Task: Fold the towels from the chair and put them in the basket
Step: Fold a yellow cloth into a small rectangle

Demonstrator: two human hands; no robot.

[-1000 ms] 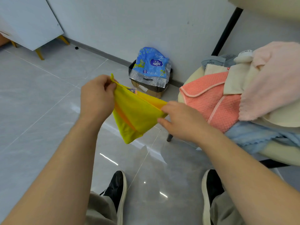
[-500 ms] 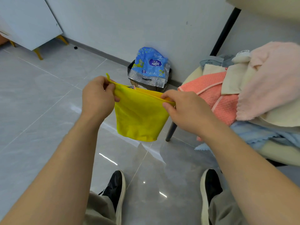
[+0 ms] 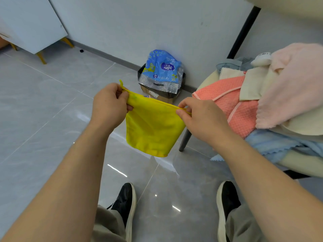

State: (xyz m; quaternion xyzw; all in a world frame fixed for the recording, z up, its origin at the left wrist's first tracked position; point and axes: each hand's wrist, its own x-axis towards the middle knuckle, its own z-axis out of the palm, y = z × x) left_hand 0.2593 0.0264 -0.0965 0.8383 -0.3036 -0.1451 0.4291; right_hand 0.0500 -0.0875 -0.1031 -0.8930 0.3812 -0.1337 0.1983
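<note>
Nearest me, at 6 o'clock, two black shoes [image 3: 125,203] stand on a glossy grey tiled floor [image 3: 43,110]. Above them both hands are raised. The left hand [image 3: 109,103] pinches one top corner of the yellow towel [image 3: 153,128] and the right hand [image 3: 201,117] pinches the other, with fingers and thumb closed on the hem. The towel hangs in the air between them, its top edge pulled nearly straight and its bottom edge clear of the floor.

At 3 o'clock is the chair [image 3: 297,165], its cream seat piled with a blue towel [image 3: 272,142], a coral towel [image 3: 232,105] and a pink towel [image 3: 293,84]. One dark chair leg [image 3: 185,138] shows just behind the yellow towel.

Further off, at 12 o'clock, a bin [image 3: 162,91] stuffed with a blue plastic pack [image 3: 162,67] sits against the pale wall [image 3: 157,23]. A white cabinet [image 3: 29,23] on yellow legs stands at 10 o'clock.

A second ago the yellow towel was bunched, sagging to a point below the left hand, and the right hand held it lower down. Half a second ago it was already spread between the hands. Now the top edge looks tauter and the cloth hangs flatter.
</note>
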